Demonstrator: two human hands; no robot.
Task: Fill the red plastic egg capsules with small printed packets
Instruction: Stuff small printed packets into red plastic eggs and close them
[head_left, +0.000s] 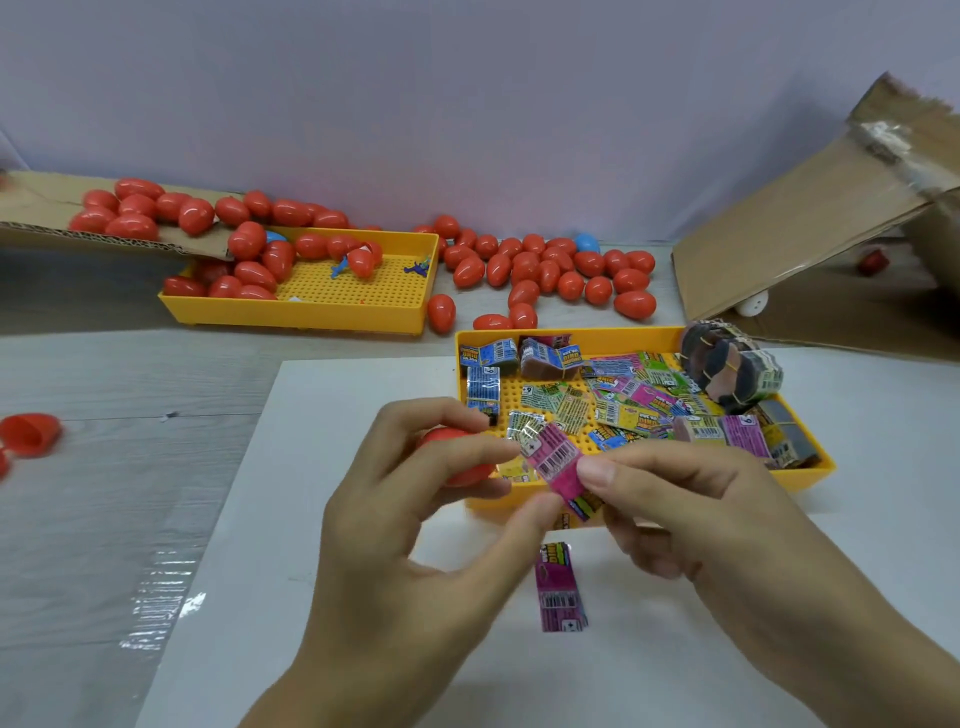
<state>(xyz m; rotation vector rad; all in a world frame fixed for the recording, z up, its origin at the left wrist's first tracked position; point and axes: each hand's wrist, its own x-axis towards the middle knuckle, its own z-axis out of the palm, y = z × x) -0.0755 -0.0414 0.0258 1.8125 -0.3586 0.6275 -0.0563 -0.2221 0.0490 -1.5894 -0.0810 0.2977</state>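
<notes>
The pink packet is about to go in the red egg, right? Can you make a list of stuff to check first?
1. Pink packet pinched by right hand: ok.
2. Red egg capsule held in left hand: ok.
3. Capsule opening facing the packet: cannot tell, fingers hide it.
4. Packet folded small enough to fit: cannot tell.
5. Spare pink packet lying on the white sheet: ok.
6. More packets ready in the yellow tray: ok.

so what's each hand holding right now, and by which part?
Left hand grips a red plastic egg capsule around its body. Right hand pinches the pink printed packet at its right edge; left thumb touches its lower end.
</notes>
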